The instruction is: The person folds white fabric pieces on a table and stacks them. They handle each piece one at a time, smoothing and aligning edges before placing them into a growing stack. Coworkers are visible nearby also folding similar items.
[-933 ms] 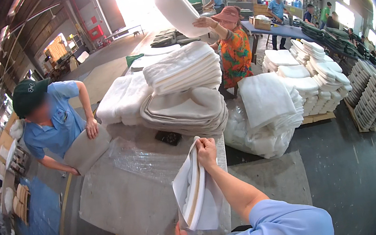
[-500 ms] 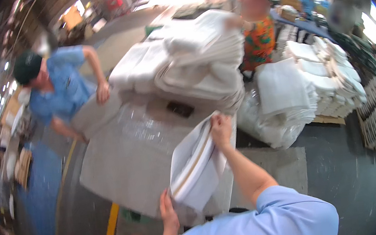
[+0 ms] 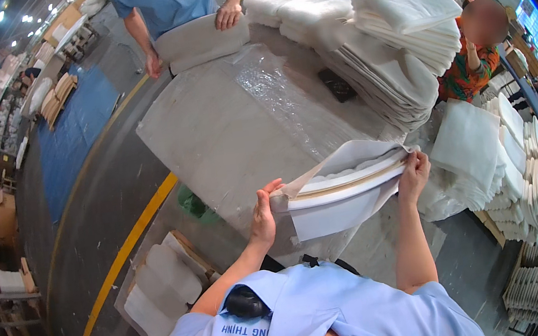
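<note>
A curved padded panel (image 3: 344, 180) stands on edge over the near end of the grey work table (image 3: 209, 121), tan strip along its rim and pale fabric flaps loose on both sides. My right hand (image 3: 412, 176) is closed round the fabric at its right end. At the left end my left hand (image 3: 262, 214) rests with fingers stretched and palm against the fabric. Across the table a co-worker in a blue shirt (image 3: 161, 3) has one hand (image 3: 228, 14) on top of a grey curved padded panel (image 3: 203, 42).
Stacks of white padded pieces (image 3: 373, 27) fill the table's far right, beside a dark object (image 3: 337, 84). More white stacks (image 3: 467, 143) stand on the floor at right, near a person in orange patterned clothing (image 3: 472, 72). Pale panels (image 3: 162, 282) lie low at left.
My view has swung, so the table and co-workers sit elsewhere in the picture. The panel has turned from slanting to nearly level across my front, my hands still at its two ends.
</note>
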A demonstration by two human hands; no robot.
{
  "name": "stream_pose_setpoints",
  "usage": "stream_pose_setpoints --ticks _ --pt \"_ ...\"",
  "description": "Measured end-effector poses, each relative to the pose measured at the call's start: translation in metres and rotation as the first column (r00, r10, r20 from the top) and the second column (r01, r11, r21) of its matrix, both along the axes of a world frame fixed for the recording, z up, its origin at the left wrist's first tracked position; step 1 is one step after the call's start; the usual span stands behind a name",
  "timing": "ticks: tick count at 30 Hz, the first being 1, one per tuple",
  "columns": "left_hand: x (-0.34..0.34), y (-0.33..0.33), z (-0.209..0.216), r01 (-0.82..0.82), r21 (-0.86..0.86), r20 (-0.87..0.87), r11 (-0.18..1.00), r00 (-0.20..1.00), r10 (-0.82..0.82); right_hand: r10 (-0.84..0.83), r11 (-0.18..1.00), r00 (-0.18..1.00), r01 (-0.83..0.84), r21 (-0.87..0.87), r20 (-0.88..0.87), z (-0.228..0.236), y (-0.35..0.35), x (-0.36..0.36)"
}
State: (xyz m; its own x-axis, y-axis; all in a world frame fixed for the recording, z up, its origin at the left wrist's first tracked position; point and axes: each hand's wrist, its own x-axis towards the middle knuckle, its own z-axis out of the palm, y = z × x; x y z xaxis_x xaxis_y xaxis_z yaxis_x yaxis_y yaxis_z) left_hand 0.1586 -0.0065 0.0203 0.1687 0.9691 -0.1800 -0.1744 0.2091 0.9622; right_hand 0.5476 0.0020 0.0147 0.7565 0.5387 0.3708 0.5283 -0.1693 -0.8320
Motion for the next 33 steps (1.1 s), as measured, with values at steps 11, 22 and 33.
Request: stream_pose_setpoints --ticks 11,22,33 --pt "-0.007 -0.018 0.005 -0.178 -0.52 -0.037 0.835 0.982 0.186 0.138 0.979 0.711 0.006 0.203 -0.689 0.015 -0.045 0.038" --pt "-0.02 -0.026 -0.001 0.134 -0.5 0.138 0.856 0.988 -0.074 0.367 0.819 0.174 -0.527 0.228 -0.914 0.036 -0.098 0.069" --pt "-0.07 0.017 0.015 -0.134 -0.024 -0.037 0.991 0.99 0.133 0.284 0.947 0.439 -0.268 0.178 -0.852 -0.025 -0.092 -0.013"
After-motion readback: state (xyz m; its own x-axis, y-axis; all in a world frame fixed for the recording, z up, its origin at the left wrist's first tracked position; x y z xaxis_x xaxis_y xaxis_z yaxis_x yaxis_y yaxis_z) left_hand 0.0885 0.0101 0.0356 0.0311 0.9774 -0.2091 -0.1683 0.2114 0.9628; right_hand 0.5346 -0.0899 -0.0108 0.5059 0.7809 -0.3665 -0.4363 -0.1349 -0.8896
